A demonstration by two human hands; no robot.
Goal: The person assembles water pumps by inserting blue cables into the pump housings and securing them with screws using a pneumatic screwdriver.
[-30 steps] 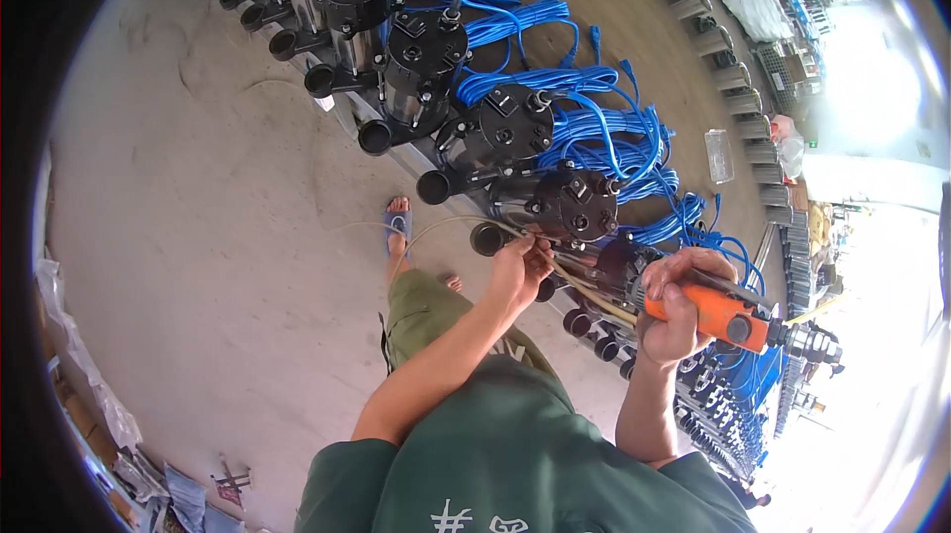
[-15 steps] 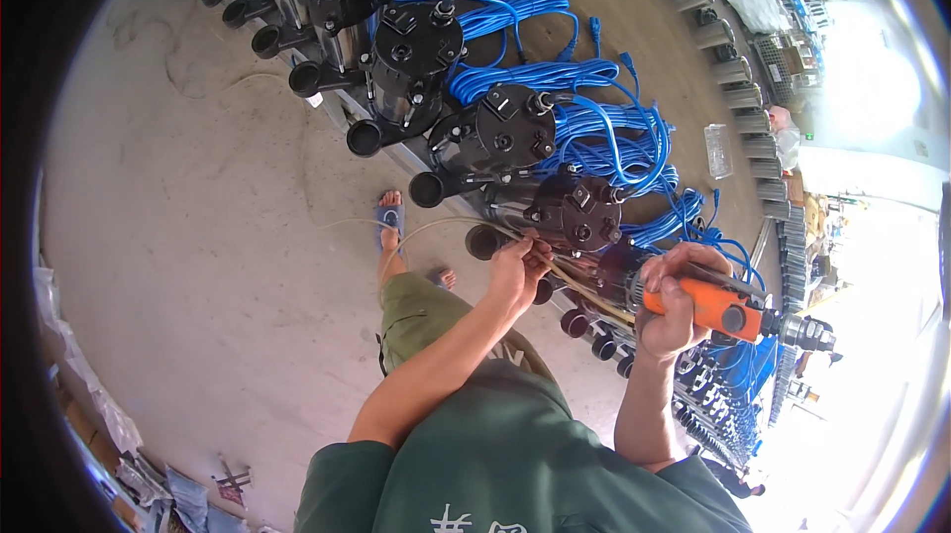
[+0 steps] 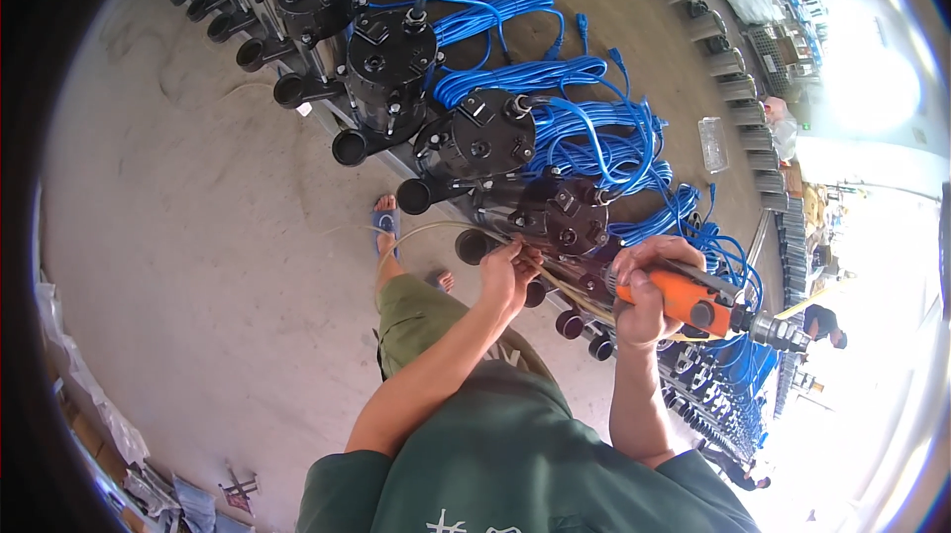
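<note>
My right hand [image 3: 642,303] is wrapped round an orange power tool [image 3: 684,301] with a dark grey chuck-like end [image 3: 783,333] pointing right. My left hand [image 3: 507,280] is closed on a pale thin hose [image 3: 436,226], fingertips pinched where it passes. From there the hose runs on toward the tool, partly hidden behind my hands. Just beyond my left hand stands a black pump with a round lid [image 3: 567,216] and a round side outlet [image 3: 474,246]. The pump nearest the tool is mostly covered by my right hand.
A row of similar black pumps [image 3: 485,132] runs from upper left to lower right. Bundles of blue cable [image 3: 525,77] lie behind them. Metal cylinders [image 3: 738,92] line the far side. My sandalled foot [image 3: 386,216] is on the concrete floor. A person [image 3: 824,325] is at the right.
Both hands and the orange tool have shifted a little left in the picture. The row of pumps has slid slightly left too. A person has come into view at the right.
</note>
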